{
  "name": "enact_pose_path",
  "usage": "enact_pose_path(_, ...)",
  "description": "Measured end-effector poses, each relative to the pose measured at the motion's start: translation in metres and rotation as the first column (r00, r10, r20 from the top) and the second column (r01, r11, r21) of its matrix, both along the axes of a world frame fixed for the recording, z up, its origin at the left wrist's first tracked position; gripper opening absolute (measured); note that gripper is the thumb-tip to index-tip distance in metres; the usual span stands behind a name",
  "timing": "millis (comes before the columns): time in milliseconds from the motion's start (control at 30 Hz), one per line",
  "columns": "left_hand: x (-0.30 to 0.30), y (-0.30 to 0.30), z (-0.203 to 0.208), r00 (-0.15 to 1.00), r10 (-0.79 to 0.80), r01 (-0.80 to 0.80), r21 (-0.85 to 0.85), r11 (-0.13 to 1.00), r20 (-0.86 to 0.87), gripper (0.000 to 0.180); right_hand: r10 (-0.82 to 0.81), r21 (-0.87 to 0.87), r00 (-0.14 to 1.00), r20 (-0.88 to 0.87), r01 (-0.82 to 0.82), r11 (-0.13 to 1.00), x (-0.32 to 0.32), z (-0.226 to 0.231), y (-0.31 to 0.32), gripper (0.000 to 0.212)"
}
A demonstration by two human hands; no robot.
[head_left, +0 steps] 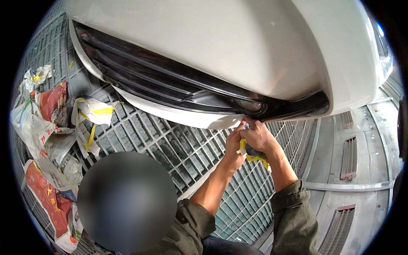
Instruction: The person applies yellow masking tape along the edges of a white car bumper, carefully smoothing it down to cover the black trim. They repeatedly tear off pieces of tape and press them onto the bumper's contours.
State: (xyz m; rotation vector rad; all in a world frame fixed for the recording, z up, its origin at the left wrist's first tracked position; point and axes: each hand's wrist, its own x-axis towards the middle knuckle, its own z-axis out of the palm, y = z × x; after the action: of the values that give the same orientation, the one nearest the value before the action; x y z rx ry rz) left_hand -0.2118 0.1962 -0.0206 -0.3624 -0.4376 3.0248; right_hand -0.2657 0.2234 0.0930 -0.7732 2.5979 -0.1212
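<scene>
Rolled sleeves [294,214] near, right hand [258,135] curled round yellow-taped scrap [257,158], left hand [234,147] half-closed at white bumper [204,120], any hold hidden.

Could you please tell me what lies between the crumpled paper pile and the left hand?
In the head view, metal floor grating lies between the crumpled paper pile and the left hand.

The left hand [234,146] and right hand [260,137] are meeting at the near edge of the bumper [238,51], a scrap [242,148] hanging between them. Paper [57,142] is lying on grating [191,157] left of the bumper; a wall [369,140] is standing right.
</scene>
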Motion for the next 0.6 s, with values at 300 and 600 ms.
enact_pose_path(300, 0.015, 0.011, 0.000, 0.990, -0.040, 0.055, -0.109, 0.992, 0.138, 0.033, -0.199, -0.092, 0.970, 0.142, 0.213, 0.973, 0.022, 0.018, 0.001, 0.071)
enact_pose_path(600, 0.060, 0.001, 0.017, 0.985, 0.019, 0.028, -0.273, 0.962, 0.171, 0.053, -0.152, -0.216, 0.982, 0.115, 0.174, 0.961, 0.072, 0.022, 0.008, 0.071)
